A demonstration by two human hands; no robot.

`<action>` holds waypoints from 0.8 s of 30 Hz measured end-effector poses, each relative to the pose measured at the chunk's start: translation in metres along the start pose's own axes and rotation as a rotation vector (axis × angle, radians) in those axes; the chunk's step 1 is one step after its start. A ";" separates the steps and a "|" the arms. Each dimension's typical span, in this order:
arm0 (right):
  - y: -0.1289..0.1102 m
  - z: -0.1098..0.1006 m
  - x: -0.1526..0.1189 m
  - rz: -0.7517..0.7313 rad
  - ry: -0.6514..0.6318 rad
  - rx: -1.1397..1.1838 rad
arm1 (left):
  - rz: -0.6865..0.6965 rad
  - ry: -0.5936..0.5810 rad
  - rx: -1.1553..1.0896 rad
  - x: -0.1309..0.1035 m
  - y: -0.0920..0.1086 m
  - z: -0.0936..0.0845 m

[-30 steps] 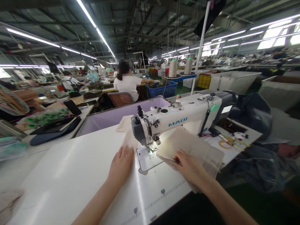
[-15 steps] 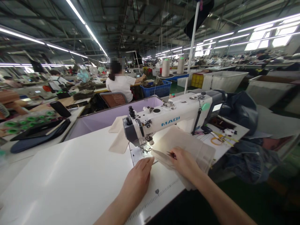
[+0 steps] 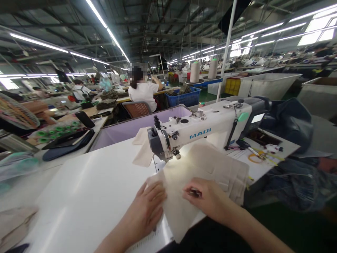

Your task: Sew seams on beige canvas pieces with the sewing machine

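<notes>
Beige fabric (image 3: 181,207) lies under the head of the white sewing machine (image 3: 200,131) and hangs over the table's front edge. My left hand (image 3: 150,203) is closed on the fabric's left edge, fingers bent together. Curled over the cloth, my right hand (image 3: 204,196) holds a small dark tool, partly hidden in the fingers. More beige layers (image 3: 231,172) lie behind and right of that hand. Another beige piece (image 3: 143,151) rests left of the machine head. The cloth hides the needle plate.
A lilac-lined bin (image 3: 118,131) stands behind the white table (image 3: 79,196). Orange-handled scissors (image 3: 256,157) lie at the right. A person in a white shirt (image 3: 143,93) sits beyond, near a blue basket (image 3: 184,97). Thread cones (image 3: 195,72) stand behind the machine.
The fabric has been drawn left and toward me, now covering the needle plate area. My left hand has taken hold of its edge. The view has shifted left.
</notes>
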State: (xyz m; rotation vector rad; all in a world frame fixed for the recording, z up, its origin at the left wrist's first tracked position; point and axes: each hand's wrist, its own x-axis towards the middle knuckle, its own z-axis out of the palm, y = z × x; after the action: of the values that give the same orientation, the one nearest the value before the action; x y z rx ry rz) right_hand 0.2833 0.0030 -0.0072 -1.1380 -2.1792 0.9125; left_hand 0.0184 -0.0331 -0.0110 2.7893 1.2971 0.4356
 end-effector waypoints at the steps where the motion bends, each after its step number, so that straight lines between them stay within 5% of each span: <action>1: 0.005 -0.001 0.001 -0.022 0.000 0.000 | 0.007 0.027 0.086 -0.006 -0.003 -0.003; 4: 0.014 0.002 0.002 -0.048 -0.096 -0.093 | 0.102 0.063 0.212 -0.015 0.002 -0.005; 8: 0.009 0.013 -0.004 -0.025 -0.213 -0.218 | 0.240 -0.054 0.208 -0.018 0.023 0.005; 14: -0.003 0.015 -0.011 -0.015 -0.227 -0.226 | 0.194 -0.033 0.229 -0.039 0.032 0.052; 16: 0.002 0.012 -0.007 -0.029 -0.176 -0.217 | 0.083 0.010 0.245 -0.047 0.035 0.070; 20: 0.029 0.001 0.007 0.052 0.154 -0.265 | -0.092 0.025 0.230 -0.056 0.045 0.093; 24: 0.063 -0.017 0.018 0.248 0.178 -0.420 | -0.064 0.068 0.222 -0.055 0.046 0.100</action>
State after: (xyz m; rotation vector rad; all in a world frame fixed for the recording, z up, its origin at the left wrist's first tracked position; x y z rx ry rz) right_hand 0.3175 0.0499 -0.0412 -1.6484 -2.1692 0.4290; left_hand 0.0457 -0.0964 -0.1138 2.9223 1.5331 0.4111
